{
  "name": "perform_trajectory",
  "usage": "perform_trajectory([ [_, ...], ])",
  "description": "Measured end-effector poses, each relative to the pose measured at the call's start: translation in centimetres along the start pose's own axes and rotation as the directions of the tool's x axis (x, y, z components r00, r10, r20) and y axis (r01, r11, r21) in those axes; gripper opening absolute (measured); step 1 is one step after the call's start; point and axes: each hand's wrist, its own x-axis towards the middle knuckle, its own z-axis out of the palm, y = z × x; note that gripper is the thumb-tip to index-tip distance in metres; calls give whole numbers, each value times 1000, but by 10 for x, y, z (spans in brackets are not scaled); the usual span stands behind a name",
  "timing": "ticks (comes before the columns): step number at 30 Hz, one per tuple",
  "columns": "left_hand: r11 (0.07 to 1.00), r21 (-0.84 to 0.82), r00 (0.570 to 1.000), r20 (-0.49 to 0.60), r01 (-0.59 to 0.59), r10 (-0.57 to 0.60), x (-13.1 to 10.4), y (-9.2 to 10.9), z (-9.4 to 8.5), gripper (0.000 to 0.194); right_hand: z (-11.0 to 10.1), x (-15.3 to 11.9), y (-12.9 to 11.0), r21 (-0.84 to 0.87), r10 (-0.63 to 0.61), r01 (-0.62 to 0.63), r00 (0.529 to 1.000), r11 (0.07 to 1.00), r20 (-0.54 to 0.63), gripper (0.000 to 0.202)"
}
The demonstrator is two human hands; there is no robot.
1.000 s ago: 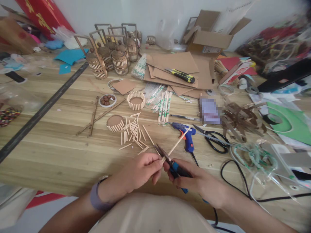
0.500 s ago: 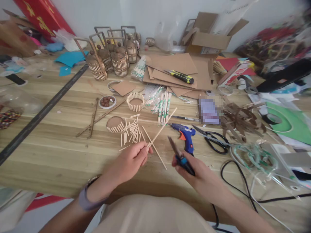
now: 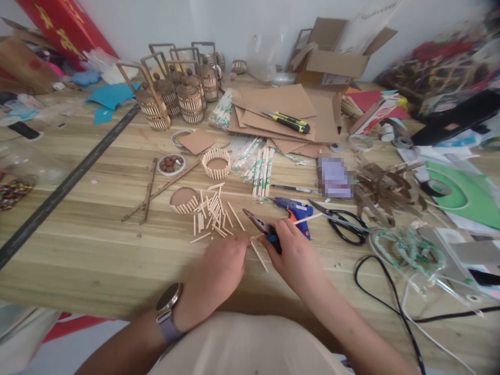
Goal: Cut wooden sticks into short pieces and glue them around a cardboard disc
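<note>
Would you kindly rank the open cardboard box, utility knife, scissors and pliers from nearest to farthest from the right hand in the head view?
1. Pliers: held in the right hand.
2. Scissors: on the table, to the hand's right.
3. Utility knife: farther forward, on the cardboard sheets.
4. Open cardboard box: at the back, near the wall.

Light is soft & fairly even, mod. bright; its source I cannot tell. Taking the dark metal pliers w/ blue-black handles [image 3: 262, 225] as ref., a dim shadow lies below them on the pale wooden table [image 3: 117, 260], nr its front edge. Beyond, to their right, coarse pixels cover a flat lilac rectangular item [image 3: 335, 177]. Farther right, the tangled multicoloured heap [image 3: 445, 62] is blurred & stretched.
</note>
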Motion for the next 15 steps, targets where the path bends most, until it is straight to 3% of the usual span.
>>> perform_trajectory([
  [6,991,123,998,29,56,-60,4,3,-3,32,9,1,-1,-139,72,-74,997,988,-19,14],
  [15,974,211,994,-90,82,-64,8,1,9,30,12,9,-7,-213,95,-94,995,973,-3,12],
])
